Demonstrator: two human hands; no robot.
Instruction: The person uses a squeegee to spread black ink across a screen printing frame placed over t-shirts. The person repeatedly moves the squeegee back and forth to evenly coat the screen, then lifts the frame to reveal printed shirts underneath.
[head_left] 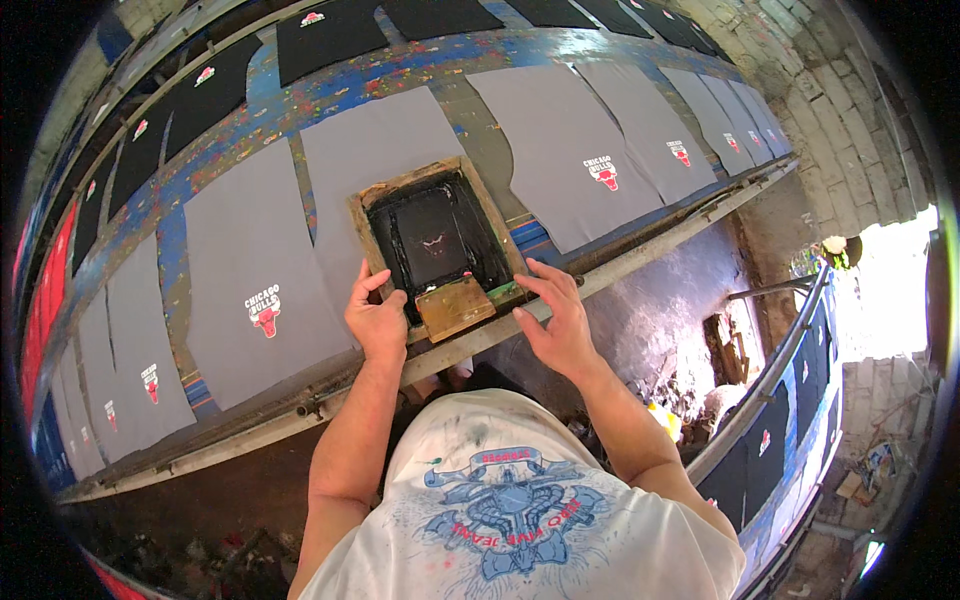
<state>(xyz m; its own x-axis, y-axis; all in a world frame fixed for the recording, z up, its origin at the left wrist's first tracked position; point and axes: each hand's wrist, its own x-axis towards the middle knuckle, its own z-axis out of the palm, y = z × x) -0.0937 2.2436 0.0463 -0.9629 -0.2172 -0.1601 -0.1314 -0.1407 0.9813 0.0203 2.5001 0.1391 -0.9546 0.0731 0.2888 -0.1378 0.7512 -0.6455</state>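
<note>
Touching frame (484,213): left hand (378,318), right hand (560,332) | inside: screen (430,222) | edge: block (455,310)

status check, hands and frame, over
Left hand at wooden frame, near left; right hand spread at near right corner. Frame over grey fabric panel. Wooden block at frame's near side.

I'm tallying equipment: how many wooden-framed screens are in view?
1. The wooden-framed screen lies over a gray fabric piece, between the left hand and the right hand. Others could be hidden in the dim areas.
</note>
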